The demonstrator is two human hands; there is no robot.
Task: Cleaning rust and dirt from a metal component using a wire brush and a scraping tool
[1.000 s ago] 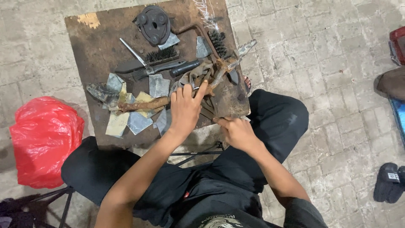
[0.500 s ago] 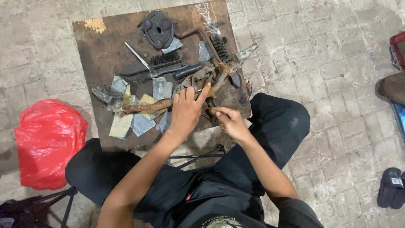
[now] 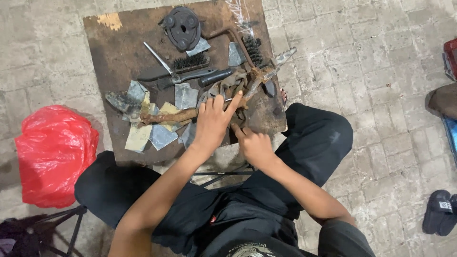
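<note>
The dark wooden board sits ahead of both hands. The left hand still presses flat on the long rusty metal tool; the right hand, half-curled, has slid nearer, touching its lower edge.

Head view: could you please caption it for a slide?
Seated person's left hand presses a rusty metal tool on a cluttered wooden board, right hand alongside.
</note>
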